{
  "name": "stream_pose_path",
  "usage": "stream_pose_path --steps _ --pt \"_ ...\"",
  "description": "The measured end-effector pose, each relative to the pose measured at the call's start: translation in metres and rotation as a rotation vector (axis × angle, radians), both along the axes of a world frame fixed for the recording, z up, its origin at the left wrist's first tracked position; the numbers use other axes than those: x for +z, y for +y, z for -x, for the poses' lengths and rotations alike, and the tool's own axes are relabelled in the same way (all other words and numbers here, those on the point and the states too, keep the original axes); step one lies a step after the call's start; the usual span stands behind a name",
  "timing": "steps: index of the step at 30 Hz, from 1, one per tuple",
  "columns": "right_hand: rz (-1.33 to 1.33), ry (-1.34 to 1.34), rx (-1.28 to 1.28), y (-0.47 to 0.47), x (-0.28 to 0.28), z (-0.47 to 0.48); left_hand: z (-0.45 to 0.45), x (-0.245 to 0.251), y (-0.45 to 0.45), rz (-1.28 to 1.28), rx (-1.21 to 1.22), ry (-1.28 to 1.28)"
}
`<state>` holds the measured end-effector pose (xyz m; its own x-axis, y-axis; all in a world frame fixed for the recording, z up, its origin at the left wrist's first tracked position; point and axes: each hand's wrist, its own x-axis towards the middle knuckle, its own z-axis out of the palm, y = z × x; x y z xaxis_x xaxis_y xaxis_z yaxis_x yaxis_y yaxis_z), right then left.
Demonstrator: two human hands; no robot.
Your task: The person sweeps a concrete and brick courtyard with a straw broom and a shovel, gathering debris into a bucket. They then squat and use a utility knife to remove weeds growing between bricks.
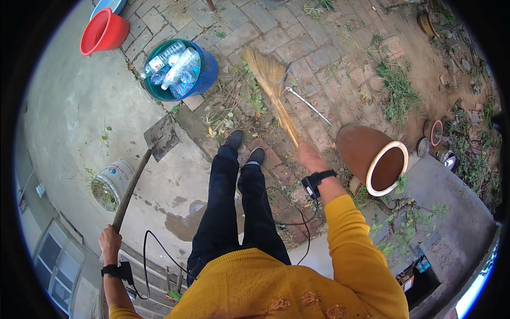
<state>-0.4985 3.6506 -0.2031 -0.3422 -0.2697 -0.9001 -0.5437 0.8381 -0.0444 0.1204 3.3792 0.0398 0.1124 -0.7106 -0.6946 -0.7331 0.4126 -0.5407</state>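
Observation:
My left hand (110, 241) is closed around the wooden handle of a shovel (133, 186). The shovel's flat metal blade (162, 137) rests on the concrete edge ahead of my feet. In my right hand (310, 157) is the handle of a straw broom (275, 91), tied with a blue strip. Its bristles fan out, slightly blurred, over the brick paving. Pulled weeds and leaves (227, 107) lie on the ground left of the broom. A thin metal rod (308, 106) lies on the bricks to its right.
Ahead stand a blue bin (209, 71) of plastic bottles and a red bucket (115, 34). A white bucket (119, 175) holding weeds is at left. To my right are a big brown clay jar (354, 147) and a weed heap (398, 91). A puddle (187, 223) lies left of my legs.

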Motion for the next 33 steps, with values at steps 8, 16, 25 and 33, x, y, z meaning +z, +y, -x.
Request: stream_pose_path --steps 8,16,25,33 --pt "0.195 0.056 -0.302 0.136 0.074 0.066 0.009 0.002 0.019 0.012 0.073 0.0" --pt "0.019 0.235 -0.704 0.075 -0.038 0.21 0.004 -0.005 0.005 0.048 -0.041 -0.027" --pt "0.2 0.081 -0.289 0.03 -0.069 0.056 -0.007 -0.004 -0.005 0.009 -0.077 -0.058" --pt "0.211 -0.138 -0.216 0.114 0.06 -0.039 -0.014 -0.007 -0.007 0.015 -0.12 -0.043"
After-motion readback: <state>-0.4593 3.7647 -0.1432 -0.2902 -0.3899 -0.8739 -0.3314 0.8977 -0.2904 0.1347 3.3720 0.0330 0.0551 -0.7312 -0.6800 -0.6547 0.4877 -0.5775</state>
